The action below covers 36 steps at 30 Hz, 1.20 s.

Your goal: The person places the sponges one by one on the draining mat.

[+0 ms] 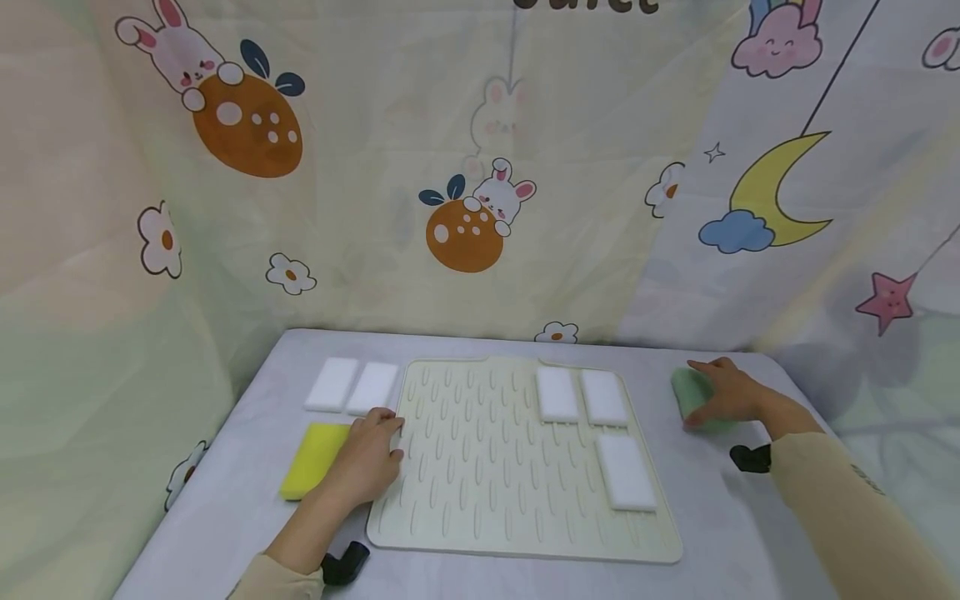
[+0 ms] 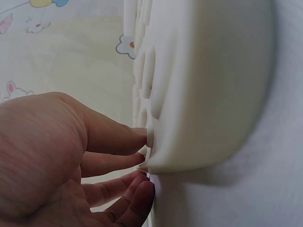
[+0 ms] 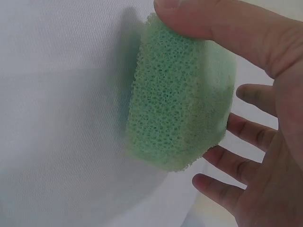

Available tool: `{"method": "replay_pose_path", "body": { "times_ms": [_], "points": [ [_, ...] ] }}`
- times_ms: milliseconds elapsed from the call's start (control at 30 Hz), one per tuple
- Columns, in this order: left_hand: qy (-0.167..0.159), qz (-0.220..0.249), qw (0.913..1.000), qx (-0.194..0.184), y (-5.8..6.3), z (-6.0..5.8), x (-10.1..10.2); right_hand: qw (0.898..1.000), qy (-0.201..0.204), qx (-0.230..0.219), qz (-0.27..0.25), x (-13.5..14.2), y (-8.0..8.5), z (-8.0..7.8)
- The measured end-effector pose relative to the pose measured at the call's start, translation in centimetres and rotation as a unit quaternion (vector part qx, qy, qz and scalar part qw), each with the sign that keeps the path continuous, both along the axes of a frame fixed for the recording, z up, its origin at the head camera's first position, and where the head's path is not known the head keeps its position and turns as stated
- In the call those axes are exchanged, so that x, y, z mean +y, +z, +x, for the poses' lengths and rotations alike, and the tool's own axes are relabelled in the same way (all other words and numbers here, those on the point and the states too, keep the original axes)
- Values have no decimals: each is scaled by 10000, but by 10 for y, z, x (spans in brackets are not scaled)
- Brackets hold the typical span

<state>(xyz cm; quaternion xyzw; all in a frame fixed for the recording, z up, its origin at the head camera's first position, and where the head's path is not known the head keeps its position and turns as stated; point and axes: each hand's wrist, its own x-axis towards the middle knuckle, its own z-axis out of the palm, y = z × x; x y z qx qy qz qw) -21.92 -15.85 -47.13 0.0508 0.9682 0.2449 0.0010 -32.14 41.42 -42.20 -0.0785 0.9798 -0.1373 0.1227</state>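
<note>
A pale cream mat (image 1: pixel 480 467) with raised oval ridges lies on the table. At its left edge is my left hand (image 1: pixel 367 458), whose thumb and fingertips (image 2: pixel 139 137) touch the mat's rim in the left wrist view. On the table's right side sits a green porous sponge (image 3: pixel 165 99). Over it reaches my right hand (image 1: pixel 727 396). In the right wrist view the thumb (image 3: pixel 189 16) rests against one end of the sponge, and the other fingers are spread beside its far face. Some fingertips look apart from it; firm contact is unclear.
Three white sponge blocks, including one nearer the front (image 1: pixel 626 472), lie on the mat's right side. Two more white blocks (image 1: pixel 332 384) stand behind a yellow sponge (image 1: pixel 315 458) left of the mat. A printed cloth (image 1: pixel 375 167) hangs behind the table.
</note>
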Motion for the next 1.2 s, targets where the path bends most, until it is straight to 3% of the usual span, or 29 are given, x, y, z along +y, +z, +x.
{"method": "replay_pose_path", "body": {
  "times_ms": [1200],
  "points": [
    [-110, -72, 9999, 7, 0, -4, -4, 9955, 814, 457, 142, -65, 45, 36]
  ]
}}
